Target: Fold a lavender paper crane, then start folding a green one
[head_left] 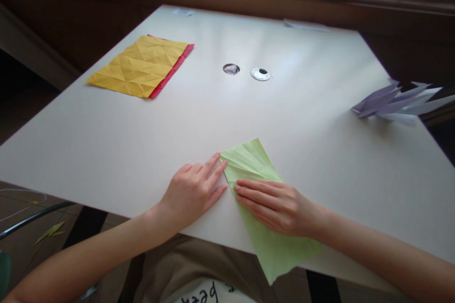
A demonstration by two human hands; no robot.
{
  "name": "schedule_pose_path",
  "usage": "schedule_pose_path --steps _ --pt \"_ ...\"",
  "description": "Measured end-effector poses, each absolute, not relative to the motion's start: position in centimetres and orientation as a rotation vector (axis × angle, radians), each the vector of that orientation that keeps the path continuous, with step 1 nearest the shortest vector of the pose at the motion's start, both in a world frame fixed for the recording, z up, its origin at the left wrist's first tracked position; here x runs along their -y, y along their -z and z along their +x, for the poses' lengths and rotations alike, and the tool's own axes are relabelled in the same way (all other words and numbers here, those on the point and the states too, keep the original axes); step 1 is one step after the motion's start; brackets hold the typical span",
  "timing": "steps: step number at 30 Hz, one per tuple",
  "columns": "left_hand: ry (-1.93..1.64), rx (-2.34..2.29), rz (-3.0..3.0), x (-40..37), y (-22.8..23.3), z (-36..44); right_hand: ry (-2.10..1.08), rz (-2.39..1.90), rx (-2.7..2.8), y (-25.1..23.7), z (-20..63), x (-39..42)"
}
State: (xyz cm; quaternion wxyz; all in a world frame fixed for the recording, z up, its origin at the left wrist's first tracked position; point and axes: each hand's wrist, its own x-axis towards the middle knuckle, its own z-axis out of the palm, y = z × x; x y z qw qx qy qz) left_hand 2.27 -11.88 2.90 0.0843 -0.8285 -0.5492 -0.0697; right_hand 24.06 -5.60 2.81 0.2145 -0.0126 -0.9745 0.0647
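At lower centre, one green sheet (268, 246) is lying under the right hand (272, 206), which is resting flat, fingers together, probably steadying it. The left hand (194, 189), fingers parted and gripping nothing, is touching its left edge, perhaps guiding it. Upper left, one yellow sheet (138, 66) is covering one red sheet (171, 71).
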Motion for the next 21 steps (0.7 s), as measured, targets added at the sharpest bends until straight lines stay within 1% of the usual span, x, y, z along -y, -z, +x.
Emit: schedule_pose_path --steps 21 --pt "0.171 1.651 -2.479 11.97 -3.27 2.35 -0.163 -0.014 2.722 -3.11 23.99 5.59"
